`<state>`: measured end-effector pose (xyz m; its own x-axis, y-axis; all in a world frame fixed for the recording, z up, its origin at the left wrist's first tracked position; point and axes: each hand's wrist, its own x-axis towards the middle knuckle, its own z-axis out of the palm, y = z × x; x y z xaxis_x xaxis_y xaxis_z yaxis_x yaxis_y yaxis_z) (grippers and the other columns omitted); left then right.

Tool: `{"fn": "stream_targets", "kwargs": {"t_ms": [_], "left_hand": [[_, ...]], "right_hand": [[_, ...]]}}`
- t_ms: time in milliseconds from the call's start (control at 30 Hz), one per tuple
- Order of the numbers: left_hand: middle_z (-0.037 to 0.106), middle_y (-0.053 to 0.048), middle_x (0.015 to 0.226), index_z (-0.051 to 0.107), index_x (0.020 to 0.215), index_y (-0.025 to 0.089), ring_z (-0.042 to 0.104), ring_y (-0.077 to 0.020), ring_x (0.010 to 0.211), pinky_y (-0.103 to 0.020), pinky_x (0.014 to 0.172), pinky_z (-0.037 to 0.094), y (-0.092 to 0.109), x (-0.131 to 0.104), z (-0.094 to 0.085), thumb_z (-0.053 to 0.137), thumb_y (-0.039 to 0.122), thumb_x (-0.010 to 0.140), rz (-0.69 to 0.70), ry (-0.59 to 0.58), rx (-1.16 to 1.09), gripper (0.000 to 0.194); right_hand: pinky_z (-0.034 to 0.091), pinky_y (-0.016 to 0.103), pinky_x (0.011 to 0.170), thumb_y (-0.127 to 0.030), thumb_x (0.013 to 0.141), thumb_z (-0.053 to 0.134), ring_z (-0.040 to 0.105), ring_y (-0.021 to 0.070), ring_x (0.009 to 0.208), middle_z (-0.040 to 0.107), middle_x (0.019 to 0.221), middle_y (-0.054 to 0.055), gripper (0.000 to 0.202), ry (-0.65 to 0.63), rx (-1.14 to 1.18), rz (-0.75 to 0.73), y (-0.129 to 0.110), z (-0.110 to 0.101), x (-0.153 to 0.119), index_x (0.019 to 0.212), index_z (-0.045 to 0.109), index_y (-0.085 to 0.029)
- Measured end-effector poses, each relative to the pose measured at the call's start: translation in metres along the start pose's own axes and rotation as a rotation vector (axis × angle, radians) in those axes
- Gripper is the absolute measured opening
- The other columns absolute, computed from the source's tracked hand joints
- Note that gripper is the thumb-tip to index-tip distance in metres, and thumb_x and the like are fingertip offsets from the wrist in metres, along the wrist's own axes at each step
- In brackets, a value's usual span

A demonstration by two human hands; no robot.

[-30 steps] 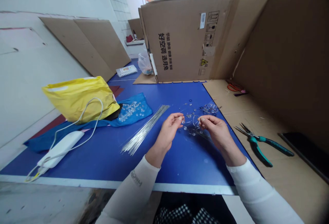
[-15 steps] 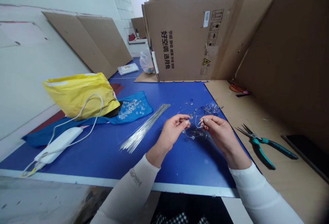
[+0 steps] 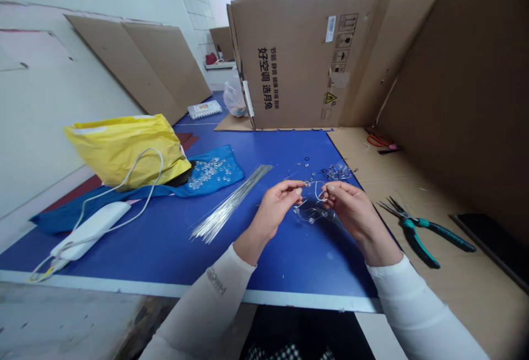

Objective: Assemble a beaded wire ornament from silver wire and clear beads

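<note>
My left hand (image 3: 276,208) is closed in a pinch at the near end of a thin wire piece with clear beads. My right hand (image 3: 350,205) pinches a thin looped wire (image 3: 319,191) between thumb and forefinger, a short gap from the left fingertips. Beneath the hands, a strand of clear beads (image 3: 311,220) lies on the blue table (image 3: 289,261). Just beyond is a small tangle of wire pieces (image 3: 338,171). To the left lies a bundle of straight silver wires (image 3: 231,204).
Clear beads (image 3: 209,172) sit on a blue cloth (image 3: 235,164), beside a yellow bag (image 3: 128,148) and a white power strip (image 3: 91,230). Green-handled pliers (image 3: 417,230), red scissors (image 3: 379,140) and a dark flat object (image 3: 491,244) lie right. Cardboard (image 3: 301,62) stands behind.
The fingertips have moved slightly apart, and the wire loop beside my right fingers has changed its angle. The whole view has shifted a little.
</note>
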<state>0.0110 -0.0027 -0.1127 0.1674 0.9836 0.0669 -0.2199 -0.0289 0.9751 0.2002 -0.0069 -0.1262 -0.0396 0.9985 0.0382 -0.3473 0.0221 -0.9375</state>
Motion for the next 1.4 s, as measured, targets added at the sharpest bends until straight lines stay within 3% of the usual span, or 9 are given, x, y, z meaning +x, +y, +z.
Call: {"fn": "stream_targets", "kwargs": {"t_ms": [200, 400, 633, 833, 933, 1167, 1400], "left_hand": [[0.072, -0.008, 0.106, 0.074, 0.098, 0.019, 0.065, -0.0207, 0.106, -0.037, 0.1, 0.047, 0.002, -0.0012, -0.0001, 0.071, 0.026, 0.086, 0.047, -0.07, -0.01, 0.014], [0.072, -0.009, 0.105, 0.075, 0.098, 0.019, 0.066, -0.0216, 0.102, -0.039, 0.098, 0.049, 0.0005, -0.0003, -0.0008, 0.068, 0.04, 0.09, -0.042, -0.145, -0.182, 0.024], [0.07, -0.007, 0.095, 0.075, 0.09, 0.017, 0.067, -0.0193, 0.092, -0.037, 0.092, 0.051, -0.0003, 0.0024, -0.0043, 0.074, 0.033, 0.085, -0.079, -0.114, -0.21, 0.016], [0.074, -0.009, 0.112, 0.077, 0.099, 0.02, 0.065, -0.0217, 0.109, -0.037, 0.099, 0.046, 0.0008, 0.0014, -0.0019, 0.07, 0.031, 0.088, -0.034, -0.009, -0.054, 0.017], [0.075, -0.009, 0.115, 0.077, 0.103, 0.02, 0.065, -0.0218, 0.112, -0.037, 0.101, 0.046, -0.0018, 0.0019, -0.0006, 0.073, 0.029, 0.085, -0.011, -0.011, -0.005, 0.02], [0.079, -0.01, 0.096, 0.078, 0.094, 0.017, 0.073, -0.0203, 0.091, -0.039, 0.095, 0.052, -0.0063, 0.0037, -0.0013, 0.074, 0.03, 0.085, -0.097, -0.086, -0.112, 0.016], [0.079, -0.013, 0.098, 0.076, 0.096, 0.014, 0.074, -0.0226, 0.094, -0.034, 0.079, 0.056, -0.0034, 0.0027, -0.0021, 0.069, 0.025, 0.088, -0.165, -0.043, -0.119, 0.014]], "right_hand": [[0.046, 0.028, 0.06, -0.043, 0.072, 0.086, 0.055, 0.0131, 0.065, 0.065, 0.073, 0.002, 0.025, -0.04, 0.062, 0.037, -0.0037, 0.0009, -0.0023, 0.077, 0.076, -0.02], [0.047, 0.029, 0.059, -0.044, 0.067, 0.089, 0.055, 0.0142, 0.063, 0.066, 0.07, 0.002, 0.028, -0.06, 0.07, 0.092, -0.0068, 0.0058, -0.0037, 0.075, 0.076, -0.02], [0.045, 0.028, 0.058, -0.041, 0.068, 0.088, 0.053, 0.0128, 0.061, 0.065, 0.069, 0.002, 0.026, -0.059, 0.084, 0.118, -0.0028, 0.0043, -0.0017, 0.076, 0.077, -0.019], [0.045, 0.027, 0.058, -0.039, 0.068, 0.09, 0.054, 0.0121, 0.062, 0.065, 0.07, 0.001, 0.026, -0.05, 0.127, 0.139, -0.0013, 0.003, -0.0003, 0.078, 0.078, -0.018], [0.046, 0.026, 0.058, -0.039, 0.067, 0.09, 0.055, 0.0117, 0.063, 0.065, 0.071, 0.001, 0.027, -0.049, 0.139, 0.132, -0.0014, 0.0033, -0.0001, 0.08, 0.079, -0.018], [0.048, 0.027, 0.058, -0.041, 0.063, 0.093, 0.056, 0.0125, 0.064, 0.067, 0.07, 0.002, 0.03, -0.032, 0.129, 0.108, -0.0007, 0.0026, 0.0017, 0.078, 0.079, -0.019], [0.047, 0.026, 0.059, -0.05, 0.068, 0.088, 0.059, 0.0143, 0.069, 0.069, 0.075, 0.004, 0.035, -0.046, 0.056, 0.109, 0.0016, 0.002, -0.0006, 0.082, 0.08, -0.02]]}}
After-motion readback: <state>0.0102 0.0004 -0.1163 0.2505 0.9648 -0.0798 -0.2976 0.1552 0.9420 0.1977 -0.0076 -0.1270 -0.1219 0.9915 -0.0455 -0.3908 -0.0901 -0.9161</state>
